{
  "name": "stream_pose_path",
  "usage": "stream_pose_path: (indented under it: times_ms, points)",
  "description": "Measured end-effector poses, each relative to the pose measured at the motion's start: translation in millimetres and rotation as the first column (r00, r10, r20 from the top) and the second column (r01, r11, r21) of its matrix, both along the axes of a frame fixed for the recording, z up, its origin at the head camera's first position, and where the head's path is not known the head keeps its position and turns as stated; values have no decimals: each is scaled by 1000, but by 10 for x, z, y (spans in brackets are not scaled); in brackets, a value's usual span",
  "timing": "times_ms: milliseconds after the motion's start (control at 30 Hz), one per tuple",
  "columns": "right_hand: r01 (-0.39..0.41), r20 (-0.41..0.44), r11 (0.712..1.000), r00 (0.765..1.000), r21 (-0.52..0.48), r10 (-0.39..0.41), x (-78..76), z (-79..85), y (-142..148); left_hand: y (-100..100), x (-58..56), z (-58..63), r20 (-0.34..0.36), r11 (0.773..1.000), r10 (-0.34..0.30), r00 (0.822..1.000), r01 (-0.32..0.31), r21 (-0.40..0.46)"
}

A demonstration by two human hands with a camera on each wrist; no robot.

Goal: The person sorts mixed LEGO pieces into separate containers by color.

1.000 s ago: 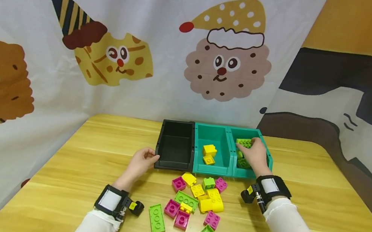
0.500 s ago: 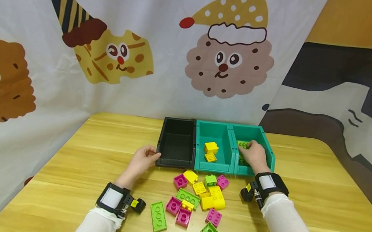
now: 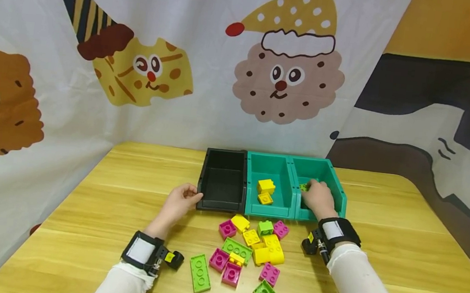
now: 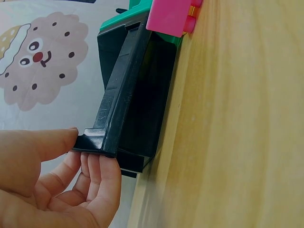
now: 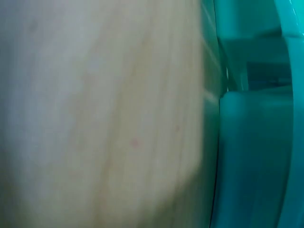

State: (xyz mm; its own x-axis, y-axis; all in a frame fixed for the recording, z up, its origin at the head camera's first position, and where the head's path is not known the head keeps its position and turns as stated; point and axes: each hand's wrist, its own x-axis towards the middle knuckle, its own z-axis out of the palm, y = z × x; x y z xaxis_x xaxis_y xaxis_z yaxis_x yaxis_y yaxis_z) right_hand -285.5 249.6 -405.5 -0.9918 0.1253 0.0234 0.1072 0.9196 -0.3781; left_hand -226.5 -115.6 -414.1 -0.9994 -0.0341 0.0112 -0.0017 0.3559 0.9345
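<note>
At the left corner of the black bin, my left hand pinches the rim; in the left wrist view the thumb lies above the edge and the fingers under it. My right hand reaches down into the right teal bin, over the green bricks, which it mostly covers. Its fingertips are hidden, so I cannot tell whether they hold a brick. The right wrist view shows only the table and blurred teal bin walls.
The middle teal bin holds two yellow bricks. In front of the bins lie several loose bricks: pink ones, yellow ones and green ones. A printed cloth hangs behind the wooden table.
My right hand has moved lower and slightly left inside the right teal bin, covering more of the green bricks. My left hand keeps its grip on the black bin's corner.
</note>
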Motion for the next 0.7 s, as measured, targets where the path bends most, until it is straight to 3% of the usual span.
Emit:
stream_pose_path:
  times_ms: [100,267,467,700]
  points:
    - [-11,-8,1000,1000,15,11,17,8,-2,-6,-2,3,0,1000,-6,1000,6,-7]
    - [-44,-97,999,994,27,46,63,59,34,-2,0,-1,3,1000,-8,1000,8,0]
    - [-108,-213,992,973,-62,93,181,219,70,-6,2,-4,4,1000,2,1000,-2,-6]
    - [-169,-290,978,948,-119,128,333,349,62,-4,5,-4,-3,1000,-8,1000,8,-20]
